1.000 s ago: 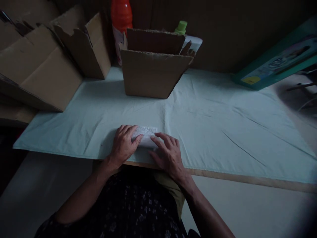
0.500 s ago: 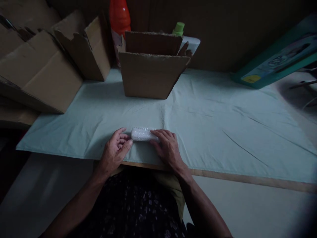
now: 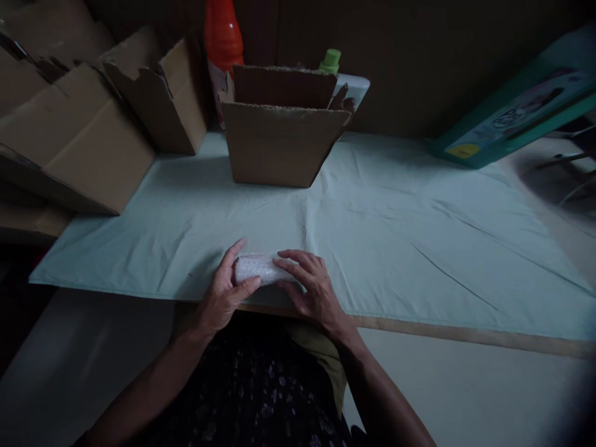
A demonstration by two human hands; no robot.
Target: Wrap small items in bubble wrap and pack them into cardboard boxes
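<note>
A bubble-wrapped roll (image 3: pixel 261 269), whitish and shiny, lies lengthwise between my two hands close to the front edge of the cloth-covered table (image 3: pixel 395 248). My left hand (image 3: pixel 226 288) grips its left end, thumb on the near side and fingers around the far side. On the right end, my right hand (image 3: pixel 311 282) has its fingers over the top and its thumb at the near side. Whatever is inside the wrapping cannot be made out.
An open cardboard box (image 3: pixel 272 146) stands beyond my hands. Behind it are an orange bottle (image 3: pixel 224 37) and a container with a green cap (image 3: pixel 331 60). More cardboard boxes (image 3: pixel 93 143) crowd the left; a teal package (image 3: pixel 512 118) leans at the back right.
The roll has come nearer to me and slightly left. My left hand, earlier loosely at its end, has closed around that end; my right hand has moved along with it.
</note>
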